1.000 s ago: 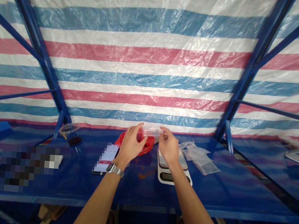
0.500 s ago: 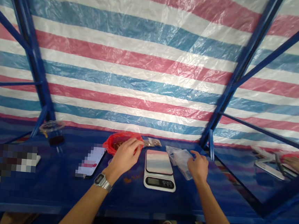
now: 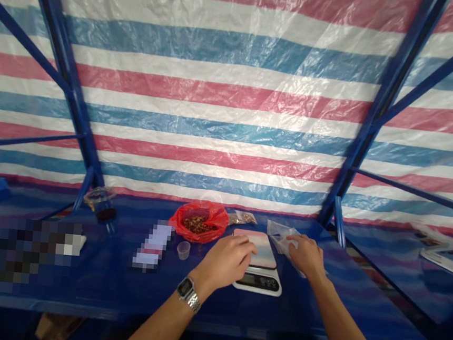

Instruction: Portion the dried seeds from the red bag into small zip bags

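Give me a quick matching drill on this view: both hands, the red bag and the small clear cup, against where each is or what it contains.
1. Left hand
2. Right hand
3. Red bag
4. Small clear cup

A. Contains brown pieces
B. On the table, just right of the phone
C. Over the scale
D. At the clear plastic bags

Pairs: 1-C, 2-D, 3-A, 4-B

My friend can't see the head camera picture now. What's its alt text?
A person's left hand, with a watch at its wrist, is at a white scale on a blue table; the right hand is at clear plastic bags. To the scale's left sits an open red bag of small brown pieces.
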`<action>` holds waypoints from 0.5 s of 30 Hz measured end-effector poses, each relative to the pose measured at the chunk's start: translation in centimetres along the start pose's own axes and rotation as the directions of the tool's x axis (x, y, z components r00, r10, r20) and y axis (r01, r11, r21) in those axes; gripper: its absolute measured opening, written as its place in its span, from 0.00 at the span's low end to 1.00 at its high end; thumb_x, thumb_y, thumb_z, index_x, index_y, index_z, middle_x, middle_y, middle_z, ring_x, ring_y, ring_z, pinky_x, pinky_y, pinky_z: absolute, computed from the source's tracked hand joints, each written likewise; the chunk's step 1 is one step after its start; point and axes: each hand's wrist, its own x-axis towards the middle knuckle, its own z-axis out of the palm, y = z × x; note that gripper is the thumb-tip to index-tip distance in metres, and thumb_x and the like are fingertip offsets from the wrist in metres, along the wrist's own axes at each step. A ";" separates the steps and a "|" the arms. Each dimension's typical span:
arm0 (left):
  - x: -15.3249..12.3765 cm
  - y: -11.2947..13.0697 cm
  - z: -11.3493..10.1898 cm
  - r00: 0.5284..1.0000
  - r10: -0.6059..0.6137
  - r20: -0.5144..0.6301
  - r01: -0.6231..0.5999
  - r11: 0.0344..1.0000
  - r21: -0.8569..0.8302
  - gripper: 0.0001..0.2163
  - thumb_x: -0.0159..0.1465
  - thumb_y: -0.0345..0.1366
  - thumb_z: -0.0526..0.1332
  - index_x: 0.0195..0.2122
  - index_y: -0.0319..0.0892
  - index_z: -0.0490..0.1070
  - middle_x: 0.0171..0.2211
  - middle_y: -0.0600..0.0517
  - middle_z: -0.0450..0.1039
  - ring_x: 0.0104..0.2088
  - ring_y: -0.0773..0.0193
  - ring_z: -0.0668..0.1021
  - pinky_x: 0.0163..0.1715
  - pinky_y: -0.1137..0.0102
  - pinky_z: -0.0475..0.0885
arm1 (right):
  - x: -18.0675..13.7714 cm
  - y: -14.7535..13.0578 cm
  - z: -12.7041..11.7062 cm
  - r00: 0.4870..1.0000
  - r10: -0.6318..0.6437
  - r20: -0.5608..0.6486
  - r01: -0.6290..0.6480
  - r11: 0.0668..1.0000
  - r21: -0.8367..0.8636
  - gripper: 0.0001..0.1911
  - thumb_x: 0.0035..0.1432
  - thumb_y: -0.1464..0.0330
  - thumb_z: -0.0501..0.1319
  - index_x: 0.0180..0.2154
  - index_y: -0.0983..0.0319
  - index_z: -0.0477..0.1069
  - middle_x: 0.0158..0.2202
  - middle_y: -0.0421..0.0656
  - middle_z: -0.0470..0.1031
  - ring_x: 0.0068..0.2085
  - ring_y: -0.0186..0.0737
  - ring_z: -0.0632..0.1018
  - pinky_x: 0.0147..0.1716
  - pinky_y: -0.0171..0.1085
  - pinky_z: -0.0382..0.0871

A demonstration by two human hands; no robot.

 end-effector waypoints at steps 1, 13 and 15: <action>0.1 0.0 0.2 1.000 0.005 0.003 -0.005 1.000 0.005 0.13 0.70 0.29 0.54 0.44 0.46 0.78 0.42 0.51 0.82 0.42 0.58 0.83 0.45 0.67 0.75 | 0.1 0.0 -0.2 1.000 0.010 -0.021 -0.010 1.000 0.009 0.20 0.61 0.71 0.55 0.48 0.54 0.82 0.53 0.47 0.80 0.54 0.54 0.77 0.52 0.48 0.67; -0.4 -1.2 1.5 0.998 -0.051 0.032 0.052 0.998 -0.018 0.13 0.68 0.27 0.56 0.42 0.47 0.79 0.41 0.52 0.82 0.40 0.59 0.83 0.42 0.69 0.75 | 0.6 -10.8 -0.5 0.956 -0.269 -0.118 0.291 0.921 0.260 0.17 0.70 0.60 0.54 0.46 0.56 0.81 0.56 0.47 0.79 0.62 0.54 0.72 0.63 0.61 0.54; -0.5 -1.2 1.2 0.998 -0.055 0.022 0.056 0.998 -0.036 0.13 0.68 0.27 0.55 0.43 0.47 0.79 0.41 0.52 0.83 0.42 0.59 0.84 0.44 0.68 0.75 | 0.9 -13.2 0.1 0.940 -0.339 -0.038 0.337 0.902 0.269 0.19 0.72 0.59 0.52 0.48 0.55 0.81 0.60 0.46 0.77 0.67 0.56 0.66 0.64 0.65 0.50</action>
